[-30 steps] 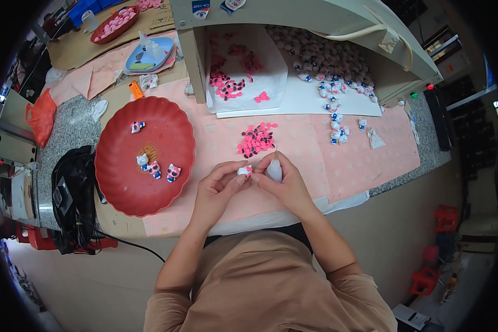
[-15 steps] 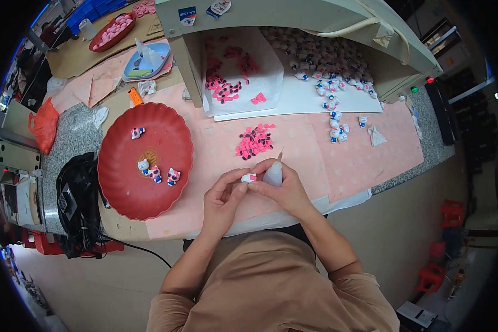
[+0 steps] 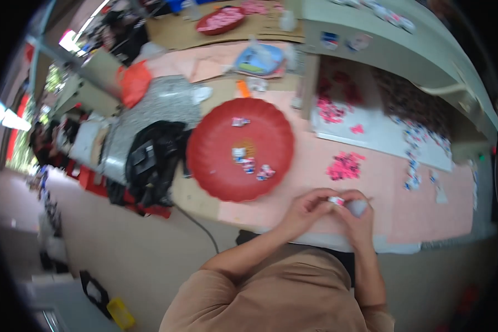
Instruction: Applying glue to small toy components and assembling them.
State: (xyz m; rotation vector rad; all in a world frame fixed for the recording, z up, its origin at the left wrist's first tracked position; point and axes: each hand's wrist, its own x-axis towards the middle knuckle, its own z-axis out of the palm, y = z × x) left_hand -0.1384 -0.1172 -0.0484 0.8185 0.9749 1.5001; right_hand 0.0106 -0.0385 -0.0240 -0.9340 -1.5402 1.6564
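Above the pale pink work sheet [image 3: 315, 166], toward its near edge: one small white figurine with pink patches [image 3: 336, 201], details softened by blur.

Left hand [image 3: 309, 208]: bare; thumb and fingers pinched together on the figurine's left side.

Right hand [image 3: 359, 226]: bare; fingers curled around a pale translucent squeeze bottle [image 3: 358, 208], thumb and fingertip drawn up to the figurine's right side. Whether those tips press on it or merely meet it cannot be told.

Handling, by judgement: figurine light, stiff, probably smooth moulded plastic, hence somewhat slippery; the body robust, the surface likely easy to smear. Best taken by its outer edges, between thumb and fingertips, patches left uncovered. Bottle light and soft-walled, apt to yield when squeezed; best held around the body.

Position relative to the grip: figurine at the fingertips, not in the palm, between the two hands; bottle just to its right, within the curl of the right hand.

Adjacent: a heap of small flat pink and dark pieces [image 3: 346, 166], loose on the sheet just beyond the hands. To the left, well apart from the grip: a round red tray with scalloped rim [image 3: 213, 180], bearing four similar small figurines [image 3: 249, 165].
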